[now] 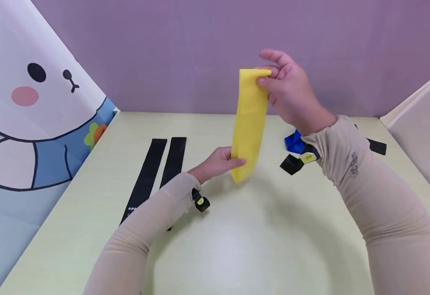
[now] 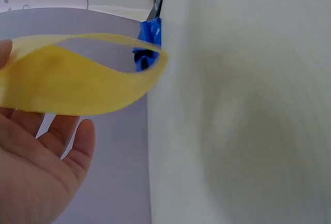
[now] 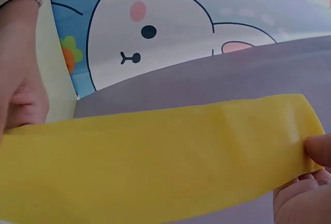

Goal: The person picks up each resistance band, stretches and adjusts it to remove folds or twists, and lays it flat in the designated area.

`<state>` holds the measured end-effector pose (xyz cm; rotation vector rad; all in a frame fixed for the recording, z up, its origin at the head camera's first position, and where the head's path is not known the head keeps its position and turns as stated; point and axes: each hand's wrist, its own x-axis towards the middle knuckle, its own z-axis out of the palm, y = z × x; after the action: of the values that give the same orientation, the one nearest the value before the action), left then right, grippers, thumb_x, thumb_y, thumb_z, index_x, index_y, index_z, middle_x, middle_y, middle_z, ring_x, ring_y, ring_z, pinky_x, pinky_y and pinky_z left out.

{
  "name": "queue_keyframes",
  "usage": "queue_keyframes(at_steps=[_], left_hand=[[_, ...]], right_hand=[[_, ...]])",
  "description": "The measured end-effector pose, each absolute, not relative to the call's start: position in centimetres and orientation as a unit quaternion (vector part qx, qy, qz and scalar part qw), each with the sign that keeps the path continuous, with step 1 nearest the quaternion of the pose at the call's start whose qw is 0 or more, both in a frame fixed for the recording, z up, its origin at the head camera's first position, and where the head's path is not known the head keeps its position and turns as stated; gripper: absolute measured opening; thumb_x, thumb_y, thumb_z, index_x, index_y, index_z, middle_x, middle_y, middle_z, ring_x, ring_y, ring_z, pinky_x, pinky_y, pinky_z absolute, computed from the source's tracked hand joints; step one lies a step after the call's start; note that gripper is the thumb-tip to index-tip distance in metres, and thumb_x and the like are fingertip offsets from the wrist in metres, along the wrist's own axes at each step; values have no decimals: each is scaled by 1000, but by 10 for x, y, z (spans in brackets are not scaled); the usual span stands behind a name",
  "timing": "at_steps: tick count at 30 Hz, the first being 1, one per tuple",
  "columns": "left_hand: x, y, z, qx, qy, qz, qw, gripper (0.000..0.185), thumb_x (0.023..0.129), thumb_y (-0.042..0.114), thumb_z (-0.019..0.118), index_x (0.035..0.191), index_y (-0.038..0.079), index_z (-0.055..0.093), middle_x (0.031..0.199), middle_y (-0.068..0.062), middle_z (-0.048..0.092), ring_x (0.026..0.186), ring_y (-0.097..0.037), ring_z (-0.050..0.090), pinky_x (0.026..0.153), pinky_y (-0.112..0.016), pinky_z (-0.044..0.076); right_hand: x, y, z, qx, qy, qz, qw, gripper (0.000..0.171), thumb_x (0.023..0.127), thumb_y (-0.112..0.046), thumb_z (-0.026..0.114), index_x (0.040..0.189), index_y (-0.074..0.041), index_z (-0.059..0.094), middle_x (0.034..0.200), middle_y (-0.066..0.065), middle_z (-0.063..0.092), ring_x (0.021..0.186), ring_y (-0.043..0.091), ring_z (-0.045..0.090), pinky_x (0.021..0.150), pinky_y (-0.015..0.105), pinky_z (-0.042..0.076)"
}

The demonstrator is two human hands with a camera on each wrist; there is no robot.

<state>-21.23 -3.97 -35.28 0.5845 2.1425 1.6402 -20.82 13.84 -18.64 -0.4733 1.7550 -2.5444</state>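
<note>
Faint grey lettering runs along the right sleeve (image 1: 354, 164) and white dots mark a black band (image 1: 143, 180), neither readable

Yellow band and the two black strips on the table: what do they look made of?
Yellow band: probably thin latex or rubber, matte and slightly see-through; it hangs limp as a loop between both hands. Black strips: likely the same kind of rubber, matte, lying flat.

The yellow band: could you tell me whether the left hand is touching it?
Touching. The head view shows the left hand pinching the lower end of the yellow band, thumb lying across its face, while the right hand holds the top end.
</note>
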Motion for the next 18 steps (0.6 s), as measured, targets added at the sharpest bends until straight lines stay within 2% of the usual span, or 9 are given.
queue_keyframes(at_steps=[9, 15, 18], left_hand=[[-210, -33, -366, 183, 754, 598, 203, 35, 92, 12, 65, 124, -1, 60, 115, -14, 67, 105, -20, 63, 89, -29, 50], [-209, -33, -373, 177, 774, 580, 183, 27, 92, 13, 65, 113, -5, 65, 106, -14, 70, 94, -16, 64, 85, -29, 51], [-207, -38, -376, 176, 784, 572, 166, 19, 91, 12, 67, 100, -4, 67, 91, -8, 71, 83, -12, 61, 79, -25, 50]], right_hand=[[-206, 135, -180, -187, 559, -807, -27, 41, 86, 19, 54, 120, -2, 49, 98, 14, 61, 93, 26, 62, 86, 29, 52], [-206, 137, -179, -185, 559, -807, -42, 39, 86, 20, 54, 119, -2, 51, 96, 14, 61, 92, 26, 62, 85, 28, 52], [-208, 139, -181, -175, 574, -798, -54, 38, 86, 18, 55, 118, -2, 52, 94, 13, 62, 91, 24, 62, 82, 25, 53]])
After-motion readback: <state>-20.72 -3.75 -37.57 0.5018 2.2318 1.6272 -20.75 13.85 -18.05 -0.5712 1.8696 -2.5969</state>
